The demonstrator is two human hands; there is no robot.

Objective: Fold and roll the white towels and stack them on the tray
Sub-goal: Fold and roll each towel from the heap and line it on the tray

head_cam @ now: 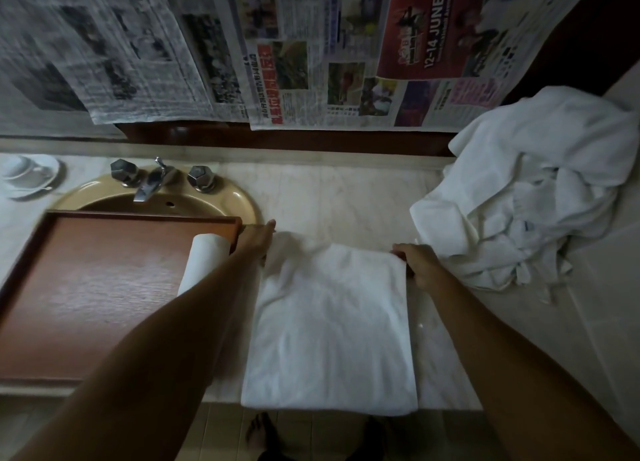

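Bare pale marble tabletop betw. flat folded white towel & back wall: open lane for hands. Right side blocked by heaped crumpled white towels. Left: brown wooden tray w/ raised rim over tan oval sink; rolled white towel at tray's right edge; chrome faucet behind.

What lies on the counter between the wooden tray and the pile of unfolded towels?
In the head view, the flat folded towel lies between the tray and the pile, with the left hand and right hand at its far corners.
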